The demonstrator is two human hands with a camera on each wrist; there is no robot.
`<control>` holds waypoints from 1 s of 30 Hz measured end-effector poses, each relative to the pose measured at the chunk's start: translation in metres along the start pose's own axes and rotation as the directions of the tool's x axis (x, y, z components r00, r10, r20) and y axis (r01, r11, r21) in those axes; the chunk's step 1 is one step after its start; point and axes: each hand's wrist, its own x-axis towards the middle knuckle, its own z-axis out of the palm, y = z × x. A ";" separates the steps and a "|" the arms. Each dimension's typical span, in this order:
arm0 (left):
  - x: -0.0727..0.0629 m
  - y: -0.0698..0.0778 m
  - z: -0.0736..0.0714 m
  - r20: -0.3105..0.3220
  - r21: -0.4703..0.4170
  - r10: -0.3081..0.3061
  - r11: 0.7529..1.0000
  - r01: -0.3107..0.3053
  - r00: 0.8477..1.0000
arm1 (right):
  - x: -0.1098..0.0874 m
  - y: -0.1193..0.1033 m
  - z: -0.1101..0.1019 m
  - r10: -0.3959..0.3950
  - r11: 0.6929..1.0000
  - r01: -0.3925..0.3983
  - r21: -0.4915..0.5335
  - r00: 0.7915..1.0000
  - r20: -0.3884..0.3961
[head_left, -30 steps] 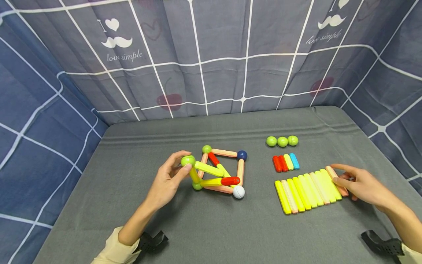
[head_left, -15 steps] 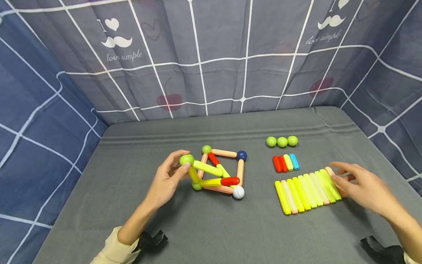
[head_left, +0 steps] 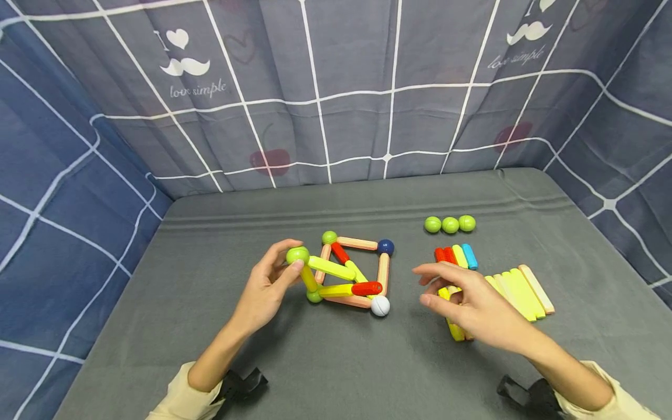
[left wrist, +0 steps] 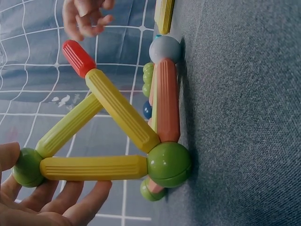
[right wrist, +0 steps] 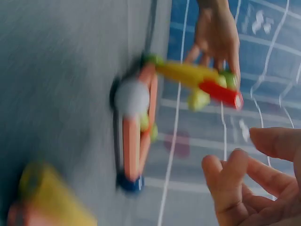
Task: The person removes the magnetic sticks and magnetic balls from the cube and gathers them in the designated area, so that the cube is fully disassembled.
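My left hand (head_left: 268, 291) pinches a green ball (head_left: 297, 255) at the raised corner of a ball-and-stick model. From that ball a yellow stick (left wrist: 94, 168) runs down to a green corner ball (left wrist: 169, 165), and a lime stick (head_left: 332, 268) slants off to the right. Another yellow stick, tipped by a short red stick (left wrist: 78, 58), rises from the lower ball. Pink sticks (head_left: 383, 274) form the base on the table, with a dark blue ball (head_left: 385, 247) and a white ball (head_left: 380, 305) at its right corners. My right hand (head_left: 478, 303) is empty, fingers loosely bent, above the stick row.
A row of yellow and pink sticks (head_left: 525, 291) lies at the right, partly hidden by the right hand. Behind it are short red, yellow and blue sticks (head_left: 469, 256) and three green balls (head_left: 450, 225). Checked curtains (head_left: 346, 134) border the grey table (head_left: 220, 233).
My right hand has left the pink stick at the row's right end and moved left, empty, toward the model. The left hand and model have barely moved.
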 end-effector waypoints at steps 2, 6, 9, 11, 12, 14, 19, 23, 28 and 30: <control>-0.001 -0.001 0.000 -0.001 0.004 0.006 1.000 -0.006 1.000 | 0.010 -0.005 0.013 0.013 0.998 -0.017 0.064 0.998 0.067; -0.002 -0.001 0.000 -0.007 0.015 0.010 1.000 -0.010 1.000 | 0.027 -0.012 0.034 0.033 0.986 -0.060 0.158 0.985 0.167; -0.001 0.000 0.001 -0.010 0.020 0.009 1.000 -0.008 1.000 | 0.035 -0.013 0.044 0.047 0.984 -0.076 0.164 0.984 0.173; -0.001 0.000 0.001 -0.011 0.024 0.007 1.000 -0.007 1.000 | 0.039 -0.012 0.049 0.051 0.984 -0.077 0.161 0.985 0.162; -0.001 0.001 0.001 -0.011 0.029 0.005 1.000 -0.005 1.000 | 0.041 -0.011 0.050 0.051 0.984 -0.077 0.163 0.986 0.157; -0.001 0.001 0.001 -0.012 0.030 0.003 1.000 -0.003 1.000 | 0.044 -0.009 0.052 0.049 0.981 -0.077 0.181 0.987 0.155; -0.001 0.002 0.001 -0.016 0.027 0.005 1.000 -0.005 1.000 | 0.046 -0.006 0.052 0.036 0.976 -0.067 0.209 0.988 0.149; -0.001 0.001 0.000 -0.017 0.015 0.013 1.000 -0.013 1.000 | 0.048 -0.005 0.052 0.022 0.976 -0.054 0.211 0.989 0.149; -0.001 0.000 0.000 -0.009 -0.004 0.018 1.000 -0.018 1.000 | 0.048 -0.004 0.052 0.013 0.977 -0.046 0.207 0.987 0.158; -0.001 0.000 0.001 -0.006 -0.005 0.021 1.000 -0.021 1.000 | 0.048 -0.004 0.051 0.011 0.979 -0.045 0.201 0.986 0.164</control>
